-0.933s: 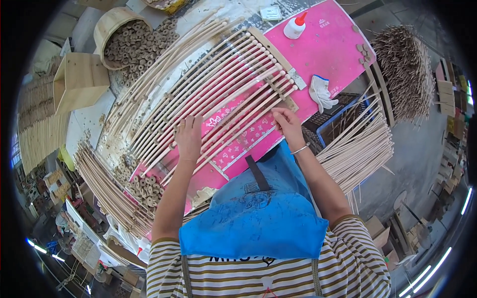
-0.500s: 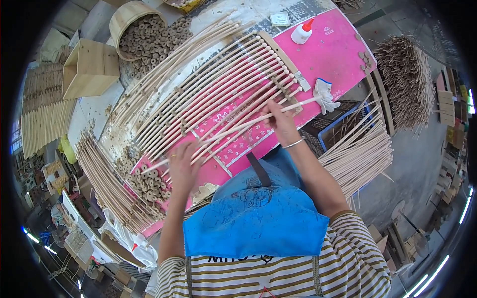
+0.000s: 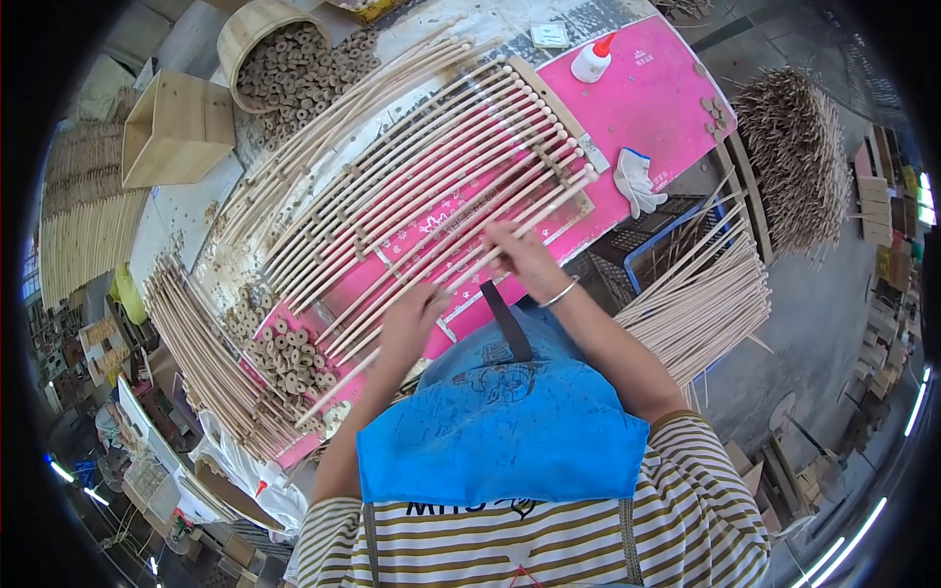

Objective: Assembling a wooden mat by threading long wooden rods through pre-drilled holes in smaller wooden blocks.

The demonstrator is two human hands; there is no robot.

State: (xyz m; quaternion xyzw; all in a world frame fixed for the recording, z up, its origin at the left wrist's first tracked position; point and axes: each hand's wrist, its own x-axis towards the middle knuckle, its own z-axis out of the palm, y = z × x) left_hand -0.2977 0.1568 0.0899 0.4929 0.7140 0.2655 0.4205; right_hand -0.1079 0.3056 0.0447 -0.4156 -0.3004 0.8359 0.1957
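Note:
My right hand (image 3: pixel 520 259) is closed round a long thin wooden stick (image 3: pixel 559 201), which slants from upper right to lower left above the pink mat (image 3: pixel 667 98). My left hand (image 3: pixel 407 321) is on the same stick farther down, its fingers curled and partly blurred. The stick's lower end comes out past my left wrist. Just beyond my hands, a row of similar sticks with rounded ends (image 3: pixel 461 132) lies side by side on a wooden frame (image 3: pixel 549 103). Small brown rings (image 3: pixel 358 238) sit along some of them.
A wooden bucket (image 3: pixel 235 59) tipped on its side spills brown rings; more rings (image 3: pixel 292 358) lie near left. Stick bundles stand left and right (image 3: pixel 706 314). A white glove (image 3: pixel 635 183), a red-capped white bottle (image 3: pixel 591 64) and a blue-rimmed crate (image 3: pixel 637 260) are at right.
My left hand has moved right and my right hand left, so they are closer together. The held stick has swung to a steeper slant, its lower end now nearer me.

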